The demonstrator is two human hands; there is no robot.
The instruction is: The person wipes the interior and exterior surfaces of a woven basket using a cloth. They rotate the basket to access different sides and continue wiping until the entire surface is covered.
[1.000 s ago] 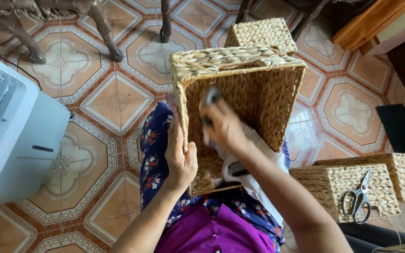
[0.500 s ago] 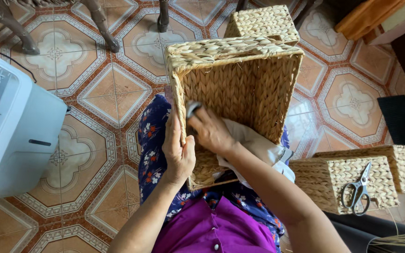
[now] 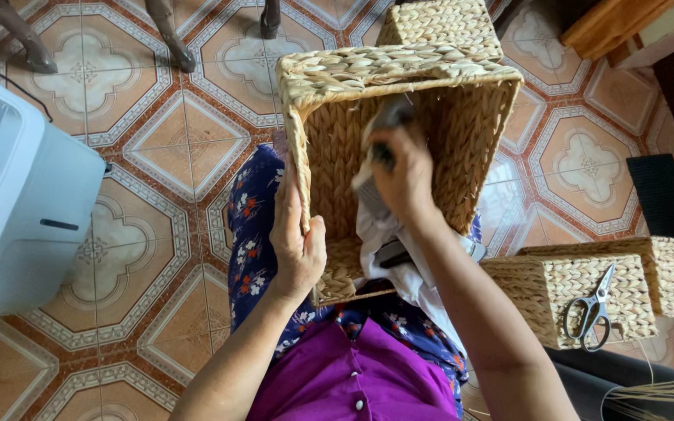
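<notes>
Two bare hands are working on one woven basket (image 3: 399,156), which is lying tipped on the person's lap with its open mouth facing up toward the camera, so that the inside is easy to reach and see. The left hand (image 3: 298,242) is gripping the basket's left wall, thumb curling over the rim to the inside and fingers pressing flat against the outside, apparently bracing the basket so it is not sliding off the knees. The right hand (image 3: 403,175) is reaching inside the basket, its fingers closing around a dark, blurred tool (image 3: 388,132) pressed against the far inner wall; what kind of tool it is cannot be told. A white cloth (image 3: 399,265) is hanging from under that hand, over the basket's near edge and onto the lap.

To the right of the basket, two smaller woven boxes (image 3: 563,296) are sitting side by side, and a pair of scissors (image 3: 593,308) is resting on top of the nearer one, within reach of the right arm. Behind the basket, another woven box (image 3: 438,27) is standing on the patterned tile floor (image 3: 173,148). Well to the left of the basket, a white appliance (image 3: 17,203) is standing on the same floor.
</notes>
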